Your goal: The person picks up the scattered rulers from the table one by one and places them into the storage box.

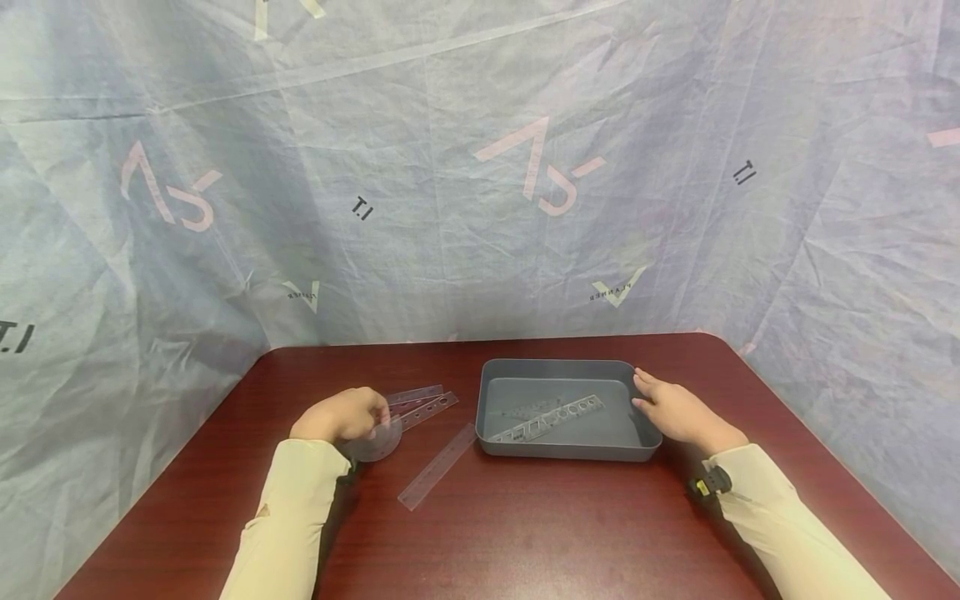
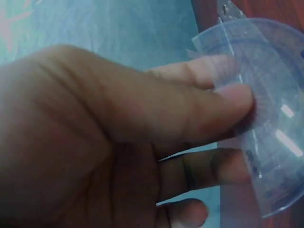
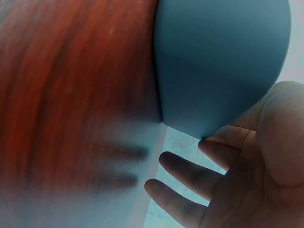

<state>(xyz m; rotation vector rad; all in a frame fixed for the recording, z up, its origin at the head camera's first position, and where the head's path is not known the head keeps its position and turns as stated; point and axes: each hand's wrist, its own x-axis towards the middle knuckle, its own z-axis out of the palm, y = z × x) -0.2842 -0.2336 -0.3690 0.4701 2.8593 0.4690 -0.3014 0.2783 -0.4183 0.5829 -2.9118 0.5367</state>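
My left hand (image 1: 347, 414) pinches a clear half-round protractor (image 2: 280, 95) between thumb and fingers, over the left side of the table. Just beyond that hand lie a clear ruler with cut-out holes (image 1: 431, 408) and another clear ruler (image 1: 416, 394), both partly covered. To their right, a plain clear ruler (image 1: 437, 467) slants toward the grey tray (image 1: 570, 452). Inside the tray rests a clear stencil ruler (image 1: 573, 410) with shaped holes. At the tray's right end, my right hand (image 1: 678, 414) holds the rim, its thumb over the edge and its lower fingers (image 3: 190, 175) spread outside.
The dark red wooden table (image 1: 525, 525) has rounded far corners. Behind it and along both sides hangs a pale grey printed cloth (image 1: 427, 167). A dark wrist strap (image 1: 708, 483) sits on the right sleeve.
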